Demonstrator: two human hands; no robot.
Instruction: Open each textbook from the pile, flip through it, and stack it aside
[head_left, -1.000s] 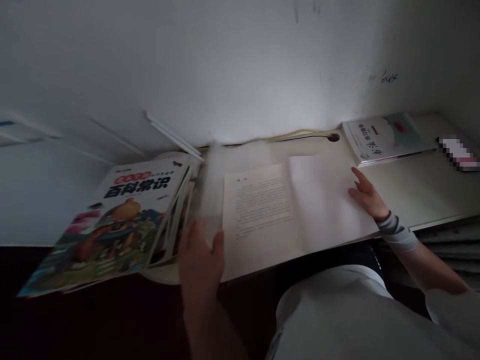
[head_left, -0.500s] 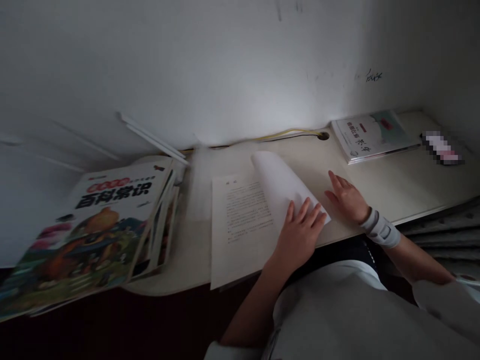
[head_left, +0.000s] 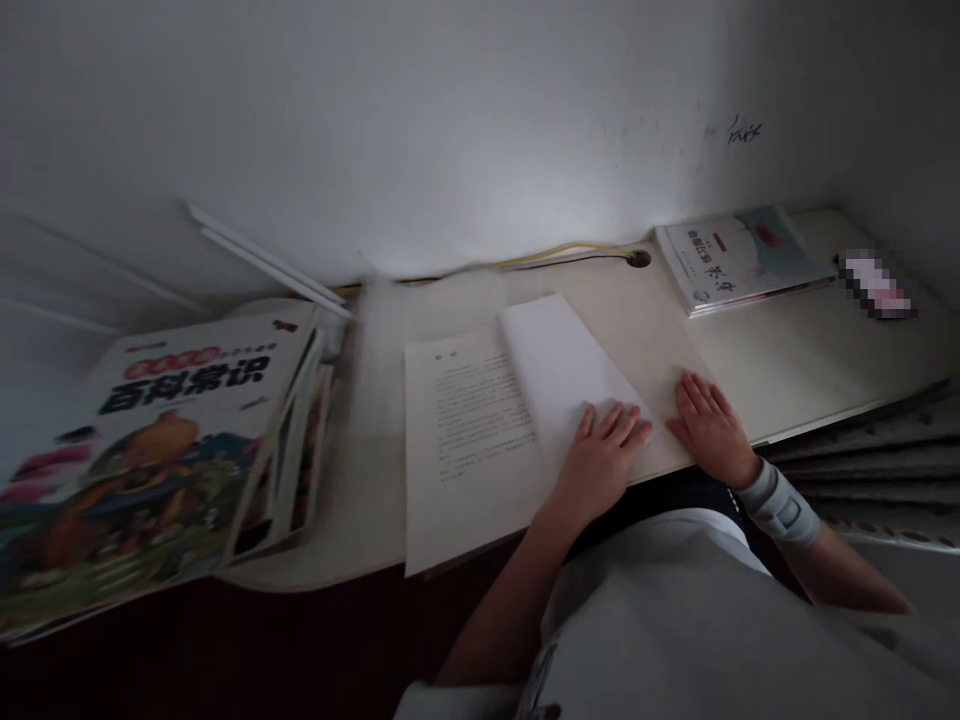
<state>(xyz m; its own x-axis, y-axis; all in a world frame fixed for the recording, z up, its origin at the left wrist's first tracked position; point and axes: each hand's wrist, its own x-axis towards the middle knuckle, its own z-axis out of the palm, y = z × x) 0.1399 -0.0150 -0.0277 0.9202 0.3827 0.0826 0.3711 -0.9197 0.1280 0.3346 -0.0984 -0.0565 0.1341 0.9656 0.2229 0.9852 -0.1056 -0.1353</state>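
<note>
A printed page (head_left: 480, 450) lies on the tabletop (head_left: 810, 380), with a blank white flap (head_left: 551, 370) folded across its right part. The turning-over looks mostly done: the flap covers the ends of the printed lines and appears to lie nearly flat. The left part of the page lies uncovered, its text in view. Whether the fold is firmly creased is hard to tell, so any pressing down may be incomplete.

The flap is directly under the left hand (head_left: 604, 455) — palm down, fingers extended and slightly spread, resting on the flap's near right corner without gripping it. The right hand (head_left: 709, 428) lies just beside the flap, to its right, palm down, with fingers stretched out and close together; it appears to hold nothing. Whether paper or bare tabletop is beneath it, I cannot tell.

A wristband (head_left: 780, 500) circles the right wrist. Farther out, a picture-covered book (head_left: 157, 440) tops a pile on the left, and a smaller stack of books (head_left: 739, 260) sits by the wall (head_left: 480, 140) on the right.
</note>
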